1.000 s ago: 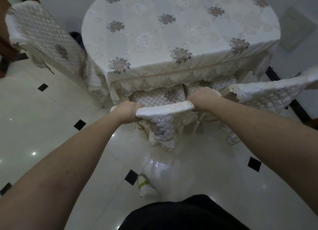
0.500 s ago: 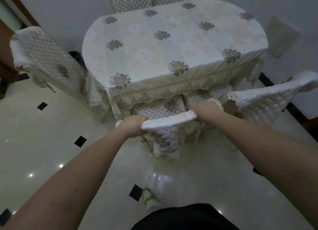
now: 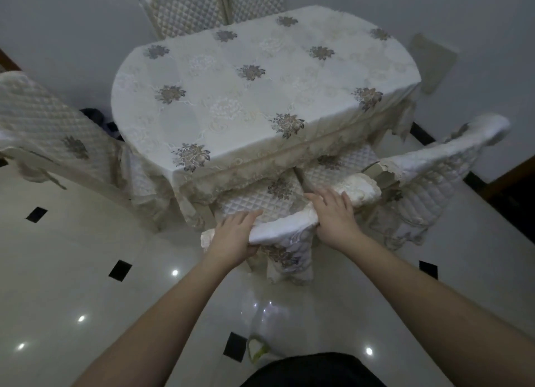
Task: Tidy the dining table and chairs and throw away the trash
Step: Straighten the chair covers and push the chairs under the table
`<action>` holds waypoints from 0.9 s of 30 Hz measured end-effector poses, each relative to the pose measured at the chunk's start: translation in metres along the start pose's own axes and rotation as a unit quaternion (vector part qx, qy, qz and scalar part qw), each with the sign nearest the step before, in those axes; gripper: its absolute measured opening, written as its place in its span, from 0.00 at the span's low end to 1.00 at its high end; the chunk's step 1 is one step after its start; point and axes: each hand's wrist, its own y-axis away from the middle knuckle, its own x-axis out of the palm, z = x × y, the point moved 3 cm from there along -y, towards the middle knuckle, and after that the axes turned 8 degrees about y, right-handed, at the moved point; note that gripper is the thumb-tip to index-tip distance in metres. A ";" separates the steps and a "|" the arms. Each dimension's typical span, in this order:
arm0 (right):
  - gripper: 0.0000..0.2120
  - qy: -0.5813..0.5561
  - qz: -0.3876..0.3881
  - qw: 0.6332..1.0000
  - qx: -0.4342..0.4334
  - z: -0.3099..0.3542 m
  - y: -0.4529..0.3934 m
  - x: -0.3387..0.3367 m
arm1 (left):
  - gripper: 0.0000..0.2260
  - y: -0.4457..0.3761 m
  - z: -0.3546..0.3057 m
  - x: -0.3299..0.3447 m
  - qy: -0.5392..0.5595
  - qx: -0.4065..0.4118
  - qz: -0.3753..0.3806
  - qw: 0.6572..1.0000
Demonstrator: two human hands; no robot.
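Chair with a cream quilted cover stands at the near edge of the oval dining table, and its seat is pushed under the hanging border of the tablecloth. The top rail of the backrest is the long axis that I see; it runs from low left to upper right, almost parallel with the table edge, and the seat points away from me, toward the table.

My left hand rests on the left end of the top rail. Its fingers are nearly straight and reach over the rail toward the seat, and the thumb lies under the white fabric. My right hand lies on the right end of the same rail with the fingers spread and straight, flat on the cover. Neither hand closes around the rail.

A second quilted chair stands just beside it on the right, with its backrest tilted outward. A third quilted chair stands at the left side of the table, and two more quilted backrests stand against the grey wall behind. The glossy white floor has small black diamond tiles.
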 end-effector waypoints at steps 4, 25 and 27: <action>0.41 -0.017 -0.008 1.000 0.004 -0.001 0.000 0.001 | 0.34 0.028 -0.008 0.012 -0.045 0.115 -0.116 0.985; 0.38 -0.007 0.035 0.998 -0.055 -0.006 0.045 -0.009 | 0.40 0.039 -0.051 0.021 -0.086 -0.130 -0.039 0.987; 0.34 -0.003 0.019 0.998 -0.059 -0.013 0.059 -0.011 | 0.39 0.038 -0.054 0.017 -0.096 -0.135 -0.038 0.985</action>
